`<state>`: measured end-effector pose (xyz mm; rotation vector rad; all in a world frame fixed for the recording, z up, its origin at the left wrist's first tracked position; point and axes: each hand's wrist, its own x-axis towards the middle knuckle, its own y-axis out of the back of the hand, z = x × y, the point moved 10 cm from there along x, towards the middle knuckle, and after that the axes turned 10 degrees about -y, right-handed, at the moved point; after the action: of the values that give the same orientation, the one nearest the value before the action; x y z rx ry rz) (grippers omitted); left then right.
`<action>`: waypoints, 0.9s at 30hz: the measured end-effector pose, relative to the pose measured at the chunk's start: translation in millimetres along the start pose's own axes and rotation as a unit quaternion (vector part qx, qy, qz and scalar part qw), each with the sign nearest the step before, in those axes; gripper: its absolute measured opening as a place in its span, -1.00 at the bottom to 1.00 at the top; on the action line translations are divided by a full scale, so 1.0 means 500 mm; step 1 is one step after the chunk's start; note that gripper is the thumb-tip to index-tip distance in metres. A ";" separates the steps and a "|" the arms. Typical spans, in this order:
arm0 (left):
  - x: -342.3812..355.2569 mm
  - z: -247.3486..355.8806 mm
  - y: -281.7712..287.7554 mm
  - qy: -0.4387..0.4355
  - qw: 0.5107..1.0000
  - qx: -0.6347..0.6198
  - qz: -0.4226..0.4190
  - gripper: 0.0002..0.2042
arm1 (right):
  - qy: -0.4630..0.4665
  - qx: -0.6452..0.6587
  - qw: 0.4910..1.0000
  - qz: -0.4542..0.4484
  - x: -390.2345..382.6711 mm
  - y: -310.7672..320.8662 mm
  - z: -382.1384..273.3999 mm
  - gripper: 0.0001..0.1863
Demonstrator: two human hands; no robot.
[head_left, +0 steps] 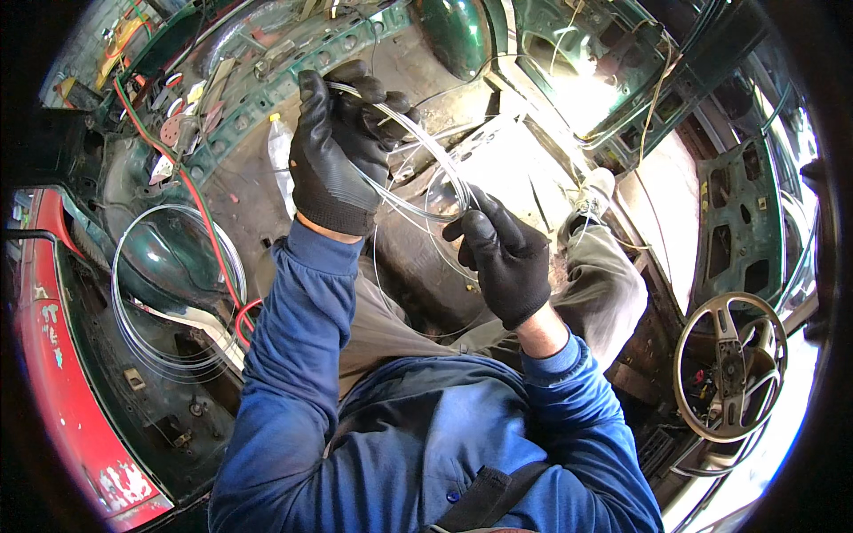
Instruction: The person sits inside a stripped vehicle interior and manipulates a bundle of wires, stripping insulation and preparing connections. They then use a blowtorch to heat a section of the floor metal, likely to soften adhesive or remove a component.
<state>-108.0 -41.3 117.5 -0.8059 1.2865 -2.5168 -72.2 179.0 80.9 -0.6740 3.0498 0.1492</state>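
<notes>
My left hand (342,147), in a black work glove, is raised and curled around a coil of thin silvery wire or tubing (435,153). The loop runs from the left glove down to the right. At its lower right bend my right hand (506,253), gloved the same way, pinches the strands between thumb and fingers. A loose strand hangs from the coil over my lap. I cannot tell whether the coil is metal wire or plastic tube.
A larger coil of similar line (120,275) rests at left beside a red hose (197,200). Ahead lie sanding discs (173,131) and a clear bottle (281,151). A steering wheel (681,364) stands at right, near a green door panel (742,213). A red painted panel (67,391) edges the left.
</notes>
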 end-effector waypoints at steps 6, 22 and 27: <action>-0.011 -0.001 -0.004 -0.027 0.999 -0.015 0.035 -0.51 | -0.050 0.052 0.997 -0.010 0.006 -0.012 -0.006 -0.58; -0.137 -0.069 -0.093 -0.106 0.513 0.735 -0.430 -0.10 | 0.268 -0.464 0.834 -0.135 0.051 0.005 -0.065 -0.69; -0.150 -0.131 -0.060 0.104 0.505 0.708 -0.482 -0.47 | 0.218 -0.503 0.824 -0.144 0.033 -0.057 -0.077 -0.70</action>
<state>-79.9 52.5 82.1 -0.6830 -1.8405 -2.9790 -74.8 142.6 115.9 -1.3160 2.9700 1.9073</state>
